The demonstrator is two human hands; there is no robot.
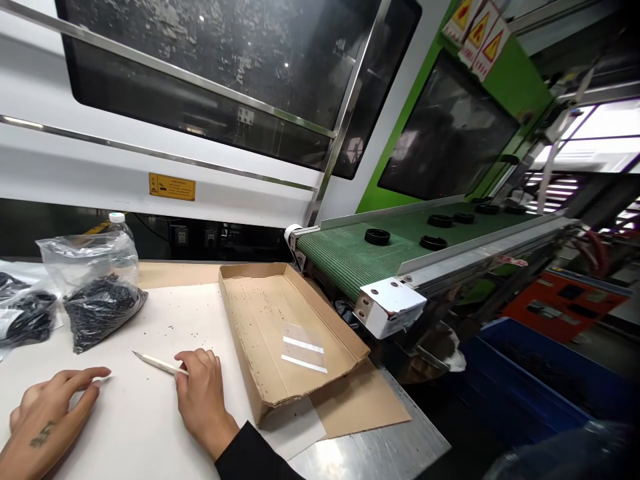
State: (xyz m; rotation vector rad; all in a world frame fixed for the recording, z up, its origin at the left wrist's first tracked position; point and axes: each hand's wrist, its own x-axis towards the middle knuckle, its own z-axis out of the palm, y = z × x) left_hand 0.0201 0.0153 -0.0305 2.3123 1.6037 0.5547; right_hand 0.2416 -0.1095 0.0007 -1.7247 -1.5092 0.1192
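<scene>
White pen (159, 363), two hands, maybe seven rings (377, 236)

1. We see a bright, evenly lit scene; the white table (135, 427) at 7 o'clock is the palest area, nearly washed out.
2. Daylight glares from the windows (595, 143) at 3 o'clock, blown to white with a purple fringe.
3. Small light spots reflect in the dark machine window (240, 60) at 12 o'clock.
4. Shadows are soft and short; a faint one lies under our right hand (203, 393).
5. Wide-angle distortion bends the straight machine rails (165, 157) and tilts the conveyor (400, 243).
6. The 5 o'clock corner is smeared and out of focus, while the centre stays sharp.
</scene>
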